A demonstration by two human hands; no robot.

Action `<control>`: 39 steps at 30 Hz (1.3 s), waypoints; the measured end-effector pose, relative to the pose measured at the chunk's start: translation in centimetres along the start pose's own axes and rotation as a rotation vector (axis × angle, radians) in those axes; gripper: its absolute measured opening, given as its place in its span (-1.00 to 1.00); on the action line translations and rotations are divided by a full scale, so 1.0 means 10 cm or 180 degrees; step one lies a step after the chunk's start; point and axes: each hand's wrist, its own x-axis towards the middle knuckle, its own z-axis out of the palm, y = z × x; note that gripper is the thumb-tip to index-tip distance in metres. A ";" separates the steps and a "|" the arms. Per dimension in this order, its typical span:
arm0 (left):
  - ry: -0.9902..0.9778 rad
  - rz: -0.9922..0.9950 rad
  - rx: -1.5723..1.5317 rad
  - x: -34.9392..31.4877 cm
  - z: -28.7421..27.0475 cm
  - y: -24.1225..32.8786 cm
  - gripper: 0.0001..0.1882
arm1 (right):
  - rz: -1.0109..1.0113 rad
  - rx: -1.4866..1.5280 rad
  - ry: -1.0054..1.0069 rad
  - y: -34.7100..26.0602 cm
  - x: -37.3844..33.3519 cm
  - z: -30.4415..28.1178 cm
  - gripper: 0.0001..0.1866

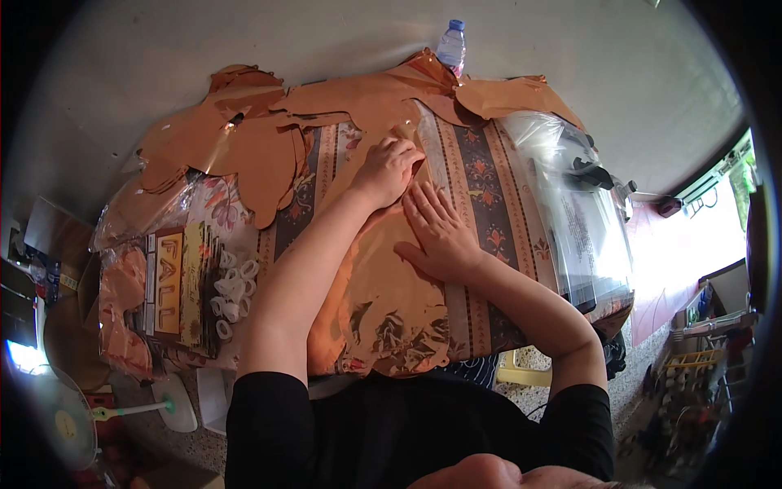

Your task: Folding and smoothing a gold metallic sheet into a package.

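Gold capitals [169, 295] mark a brown card [169, 282]; large, legible.

Copper-coloured foil sheet [395, 277]: thin, glossy, smooth (crumpled, mirror-bright toward lower end). Stacked foil shapes [265, 159]: duller sheen. Bottle [452, 50]: clear plastic. Transparent wrap [574, 224]: shiny plastic.

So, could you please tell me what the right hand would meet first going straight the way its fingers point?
Most likely the left hand, which is just ahead of the right hand over the copper-coloured sheet, though the depth between them is unclear.
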 end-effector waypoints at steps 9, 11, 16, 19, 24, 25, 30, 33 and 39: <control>0.0013 0.0054 0.0035 0.04 -0.02 -0.03 -0.70 | -0.0151 -0.0216 0.0154 -0.01 0.01 0.02 -0.15; 0.0118 -0.0186 -0.0292 0.07 -0.03 0.00 -0.72 | -0.0114 -0.0239 0.0113 -0.01 -0.01 0.01 -0.16; -0.0144 -0.0889 -0.1122 0.15 -0.26 -0.05 -0.76 | -0.0106 -0.0271 0.0052 -0.04 -0.01 0.00 -0.18; -0.0008 -0.1033 -0.1181 0.14 -0.56 0.01 -0.76 | -0.0089 -0.0279 0.0038 -0.05 0.00 0.00 -0.19; -0.1034 -0.1530 -0.0525 -0.28 -1.34 0.49 -0.77 | -0.0074 -0.0265 0.0078 0.00 -0.02 0.02 -0.20; -0.1059 -0.1460 -0.0157 -0.49 -1.45 0.56 -0.77 | -0.0108 -0.0238 0.0079 0.00 -0.02 0.03 -0.20; -0.1209 -0.1902 0.0682 -1.34 -1.90 1.04 -0.62 | -0.0093 -0.0257 0.0054 -0.04 -0.01 -0.01 -0.21; -0.0872 -0.2196 0.0801 -1.69 -1.99 1.36 -0.62 | -0.0105 -0.0257 0.0043 -0.04 0.00 -0.02 -0.20; -0.0763 -0.2475 0.0890 -1.98 -1.99 1.58 -0.62 | -0.0041 -0.0261 -0.0039 -0.04 0.00 -0.05 -0.19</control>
